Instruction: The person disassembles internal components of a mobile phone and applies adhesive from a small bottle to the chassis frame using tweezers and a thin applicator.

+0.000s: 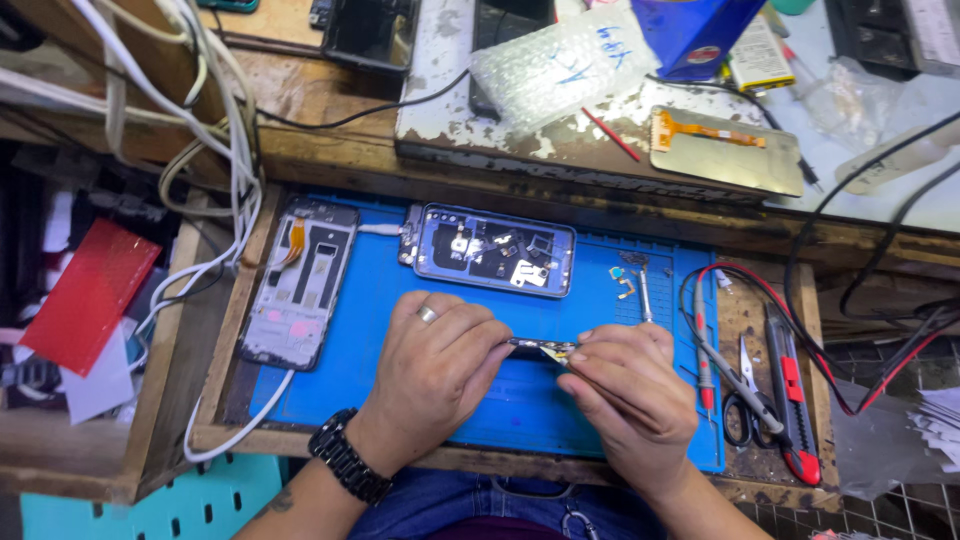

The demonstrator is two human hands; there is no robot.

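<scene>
My left hand (435,365) and my right hand (625,385) meet over a blue work mat (350,370), both pinching a small dark circuit part (540,347) between their fingertips. The left hand wears a ring and a black wristwatch (348,468). Just beyond the hands lies an opened phone back (495,250) with small parts showing inside. A second phone frame (300,282) with an orange flex cable lies on the mat's left edge.
Tweezers (644,290) and small loose parts lie on the mat to the right. Red and black probe leads (705,350), scissors (745,395) and a red utility knife (790,400) sit at the right. White cables (225,150) hang at the left. A screen panel (725,150) rests on the upper shelf.
</scene>
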